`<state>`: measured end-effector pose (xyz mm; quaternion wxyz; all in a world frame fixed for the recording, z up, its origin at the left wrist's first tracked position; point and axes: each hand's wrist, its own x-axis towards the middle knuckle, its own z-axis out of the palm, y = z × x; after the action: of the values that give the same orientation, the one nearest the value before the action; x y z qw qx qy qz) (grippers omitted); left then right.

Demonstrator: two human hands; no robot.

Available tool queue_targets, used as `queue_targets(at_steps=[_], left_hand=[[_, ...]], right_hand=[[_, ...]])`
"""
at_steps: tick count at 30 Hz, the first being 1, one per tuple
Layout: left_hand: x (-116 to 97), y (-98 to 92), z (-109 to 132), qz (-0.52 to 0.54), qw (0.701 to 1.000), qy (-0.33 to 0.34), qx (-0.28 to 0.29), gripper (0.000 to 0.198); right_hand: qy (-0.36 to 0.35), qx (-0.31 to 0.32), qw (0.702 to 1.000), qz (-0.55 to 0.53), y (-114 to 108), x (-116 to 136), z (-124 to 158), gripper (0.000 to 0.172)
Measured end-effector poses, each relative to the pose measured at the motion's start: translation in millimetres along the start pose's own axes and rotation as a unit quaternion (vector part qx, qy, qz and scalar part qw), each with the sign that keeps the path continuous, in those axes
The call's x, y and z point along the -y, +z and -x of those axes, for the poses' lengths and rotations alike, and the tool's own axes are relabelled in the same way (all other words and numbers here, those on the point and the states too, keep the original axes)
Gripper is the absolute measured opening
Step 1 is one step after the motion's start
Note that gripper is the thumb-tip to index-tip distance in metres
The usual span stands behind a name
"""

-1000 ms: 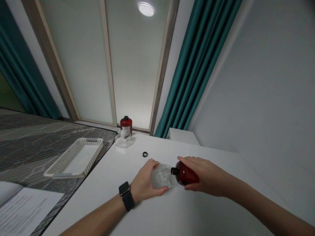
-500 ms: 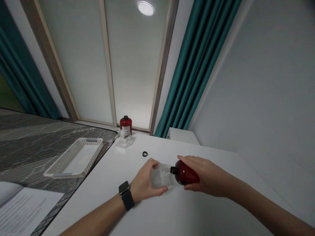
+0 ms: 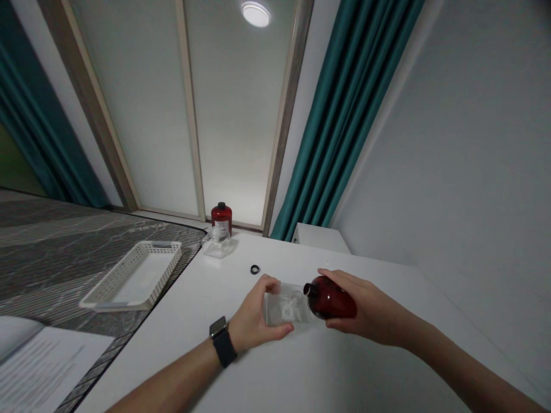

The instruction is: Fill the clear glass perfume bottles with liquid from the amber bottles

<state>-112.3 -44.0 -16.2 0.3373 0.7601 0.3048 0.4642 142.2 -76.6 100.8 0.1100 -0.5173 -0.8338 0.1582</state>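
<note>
My left hand [image 3: 256,318], with a dark watch on its wrist, is wrapped round a clear container [image 3: 286,304] just above the white table [image 3: 193,327]. Clear contents show inside the container, too blurred to make out. My right hand [image 3: 365,307] grips a dark red bottle [image 3: 329,298], tilted on its side with its uncapped black neck pointing left at the container's right edge. Whether any liquid leaves the neck cannot be made out. A small black ring [image 3: 255,269] lies on the table beyond my left hand.
At the table's far left corner stands another red bottle [image 3: 221,215] with a black cap, behind a clear dispenser [image 3: 217,245]. A white basket [image 3: 133,278] and an open book [image 3: 51,367] lie on the grey surface at left. A white box [image 3: 321,237] is behind the table.
The red bottle in my right hand has shifted slightly right and lies nearer level. The clear container has turned a little in my left hand, showing more of its inside.
</note>
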Motion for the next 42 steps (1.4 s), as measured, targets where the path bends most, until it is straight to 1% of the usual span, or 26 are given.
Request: queue_targets(at_steps=[3,5,7,9,11,12,15,18,22,26,31,35,37,39,40,42], left_hand=[[0.1,-0.5,-0.3,0.016,1.000,-0.003,-0.014,0.056],[0.3,-0.8,-0.5,0.025,0.999,-0.006,-0.019,0.056],[0.5,-1.0,-0.6,0.035,0.999,-0.011,-0.024,0.056],[0.7,-1.0,-0.7,0.047,0.998,-0.016,-0.027,0.055],[1.1,-0.8,-0.5,0.057,0.998,-0.019,-0.024,0.054],[1.2,-0.7,-0.4,0.062,0.998,-0.021,-0.019,0.054],[1.9,0.0,0.1,0.078,0.997,-0.020,-0.013,0.055],[2.0,0.4,0.3,0.085,0.996,-0.008,-0.023,0.056],[0.3,0.3,-0.3,0.064,0.998,-0.001,-0.026,0.056],[-1.3,0.3,-0.9,0.050,0.998,-0.002,-0.024,0.057],[-3.1,0.0,-1.6,0.043,0.999,0.002,0.000,0.057],[-3.0,0.2,-2.2,0.044,0.998,-0.011,0.033,0.057],[-2.3,0.3,-2.4,0.040,0.998,-0.017,0.043,0.066],[-1.8,0.3,-2.6,0.026,0.998,-0.016,0.058,0.075],[-1.8,0.2,-2.7,0.017,0.998,-0.011,0.067,0.076],[-2.4,-0.3,-3.0,0.002,0.997,0.003,0.080,0.070]], right_hand=[[0.044,-0.043,0.996,-0.070,5.8,-4.4,4.5,0.077],[0.052,-0.074,0.985,-0.145,10.4,-6.8,8.6,0.071],[0.026,-0.102,0.966,-0.237,15.5,-7.7,13.4,0.071],[-0.013,-0.119,0.942,-0.313,21.6,-6.0,18.0,0.081],[-0.042,-0.124,0.925,-0.356,28.6,-1.8,21.4,0.088],[-0.051,-0.122,0.921,-0.367,32.3,1.0,22.5,0.088],[-0.053,-0.102,0.920,-0.373,43.5,8.9,24.6,0.086],[-0.044,-0.082,0.926,-0.365,53.3,11.6,28.2,0.088],[-0.054,-0.071,0.928,-0.362,64.4,5.9,37.3,0.084],[-0.065,-0.077,0.928,-0.360,72.0,-0.5,45.4,0.083],[-0.054,-0.099,0.919,-0.378,73.0,-0.5,46.2,0.086],[-0.053,-0.147,0.911,-0.381,71.1,-0.8,41.6,0.079],[-0.046,-0.161,0.917,-0.361,70.5,-3.5,40.4,0.076],[-0.030,-0.158,0.929,-0.334,69.9,-8.3,40.5,0.076],[-0.023,-0.154,0.935,-0.319,69.4,-11.3,41.0,0.076],[-0.012,-0.148,0.946,-0.287,67.9,-17.7,42.6,0.073]])
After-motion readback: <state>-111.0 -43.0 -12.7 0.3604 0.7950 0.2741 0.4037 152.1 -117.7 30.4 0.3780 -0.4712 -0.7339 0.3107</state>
